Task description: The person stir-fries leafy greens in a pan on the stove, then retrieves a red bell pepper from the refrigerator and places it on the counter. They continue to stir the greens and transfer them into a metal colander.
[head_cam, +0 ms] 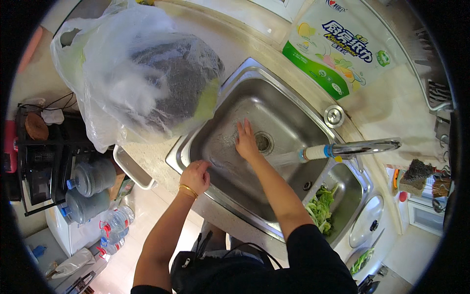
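My right hand (246, 141) reaches down into the large stainless steel sink basin (293, 106), fingers apart, beside the drain strainer (264, 142). It holds nothing. Water runs from the faucet (363, 146), through its white and blue spout attachment (316, 152), towards my right wrist. My left hand (195, 177), with a gold bangle at the wrist, is over the basin's near left rim, fingers curled; whether something small is in it does not show. Leafy greens (323, 209) lie in the smaller basin on the right.
A large translucent plastic bag (147, 81) with dark and green contents stands on the counter, against the sink's left side. A round drain plug (334, 116) sits behind the rim. A glass lid (366, 221) and a knife (378, 237) lie at the right. A white tray (133, 168) is at the counter's left edge.
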Tool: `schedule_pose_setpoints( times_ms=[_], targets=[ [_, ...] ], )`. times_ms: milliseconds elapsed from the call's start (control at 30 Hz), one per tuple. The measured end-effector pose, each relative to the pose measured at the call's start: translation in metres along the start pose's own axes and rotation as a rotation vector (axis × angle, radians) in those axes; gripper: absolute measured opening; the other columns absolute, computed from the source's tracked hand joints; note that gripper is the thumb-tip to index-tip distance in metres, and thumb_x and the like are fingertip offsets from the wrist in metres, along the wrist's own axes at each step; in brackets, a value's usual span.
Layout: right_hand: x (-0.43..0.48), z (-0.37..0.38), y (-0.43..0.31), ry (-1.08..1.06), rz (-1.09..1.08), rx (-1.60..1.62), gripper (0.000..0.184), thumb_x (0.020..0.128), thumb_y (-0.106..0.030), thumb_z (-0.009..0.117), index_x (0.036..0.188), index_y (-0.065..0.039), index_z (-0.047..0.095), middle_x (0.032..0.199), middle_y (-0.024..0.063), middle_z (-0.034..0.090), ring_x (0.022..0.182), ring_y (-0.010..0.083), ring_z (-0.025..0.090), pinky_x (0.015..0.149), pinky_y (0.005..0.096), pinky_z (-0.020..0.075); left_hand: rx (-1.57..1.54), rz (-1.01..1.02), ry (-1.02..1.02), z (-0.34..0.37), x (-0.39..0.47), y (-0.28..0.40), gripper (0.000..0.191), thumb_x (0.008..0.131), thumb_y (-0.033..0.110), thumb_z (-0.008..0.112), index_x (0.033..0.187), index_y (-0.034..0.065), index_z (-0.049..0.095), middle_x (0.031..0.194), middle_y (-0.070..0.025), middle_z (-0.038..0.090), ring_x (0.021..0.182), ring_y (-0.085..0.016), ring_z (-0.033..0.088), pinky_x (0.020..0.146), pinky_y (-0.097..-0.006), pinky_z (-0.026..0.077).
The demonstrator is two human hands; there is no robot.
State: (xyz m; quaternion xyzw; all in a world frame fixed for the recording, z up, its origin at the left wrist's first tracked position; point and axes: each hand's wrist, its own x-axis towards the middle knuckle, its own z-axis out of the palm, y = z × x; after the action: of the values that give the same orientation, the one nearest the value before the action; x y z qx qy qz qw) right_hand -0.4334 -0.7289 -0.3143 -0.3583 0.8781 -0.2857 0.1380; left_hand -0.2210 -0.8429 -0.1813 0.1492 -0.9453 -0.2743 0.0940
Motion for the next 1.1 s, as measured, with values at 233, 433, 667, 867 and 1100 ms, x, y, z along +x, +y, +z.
schedule_pose_setpoints(
  times_ms=[233, 433, 667, 867, 1100],
  targets=[
    [0.043, 0.034, 0.025, 0.239, 0.168, -0.057, 0.07, 0.086, -0.016, 0.061, 0.147, -0.002, 0.028, 0.154, 0.026, 0.019, 0.142, 0.0413, 0.02, 0.115, 0.0458, 0.0239, 0.0, 0.058, -0.022, 0.002, 0.003, -0.006, 0.024, 0.071, 0.003, 0.057, 0.094, 0.0059, 0.064, 0.09, -0.0143, 0.065, 0.088, -0.033, 0.063, 0.079, -0.0412, 0.052],
    [-0.089, -0.001, 0.062, 0.045, 0.325, 0.042, 0.053, 0.092, -0.019, 0.056, 0.139, 0.0, 0.042, 0.148, 0.0237, 0.033, 0.135, 0.0368, 0.037, 0.111, 0.0423, 0.0306, -0.014, 0.054, 0.028, 0.005, 0.002, -0.001, 0.022, 0.072, 0.002, 0.058, 0.093, 0.0056, 0.064, 0.091, -0.0151, 0.066, 0.088, -0.033, 0.064, 0.08, -0.0411, 0.052],
    [-0.105, -0.159, 0.086, 0.767, 0.243, 0.36, 0.039, 0.088, -0.001, 0.052, 0.127, 0.0, 0.053, 0.126, 0.0208, 0.053, 0.117, 0.0355, 0.052, 0.1, 0.0403, 0.0397, -0.002, 0.056, 0.022, 0.008, 0.0, -0.008, 0.023, 0.072, 0.003, 0.056, 0.093, 0.0055, 0.065, 0.091, -0.0129, 0.066, 0.09, -0.033, 0.063, 0.081, -0.0416, 0.052],
    [-0.042, -0.255, 0.153, 0.92, 0.111, -0.309, 0.026, 0.082, -0.003, 0.06, 0.107, -0.002, 0.057, 0.1, 0.0198, 0.056, 0.092, 0.0354, 0.055, 0.08, 0.0448, 0.0452, -0.007, 0.058, -0.039, 0.002, 0.008, -0.004, 0.022, 0.074, 0.002, 0.054, 0.093, 0.0052, 0.063, 0.089, -0.0129, 0.065, 0.088, -0.032, 0.062, 0.079, -0.0413, 0.051],
    [-0.034, -0.263, 0.138, 0.83, 0.202, -0.165, 0.015, 0.083, -0.01, 0.065, 0.095, -0.003, 0.061, 0.082, 0.0132, 0.059, 0.077, 0.03, 0.057, 0.069, 0.0409, 0.0474, -0.03, 0.052, 0.02, 0.004, 0.002, -0.001, 0.021, 0.072, 0.001, 0.052, 0.089, 0.0047, 0.064, 0.088, -0.0152, 0.065, 0.083, -0.035, 0.062, 0.074, -0.042, 0.052]
  ],
)
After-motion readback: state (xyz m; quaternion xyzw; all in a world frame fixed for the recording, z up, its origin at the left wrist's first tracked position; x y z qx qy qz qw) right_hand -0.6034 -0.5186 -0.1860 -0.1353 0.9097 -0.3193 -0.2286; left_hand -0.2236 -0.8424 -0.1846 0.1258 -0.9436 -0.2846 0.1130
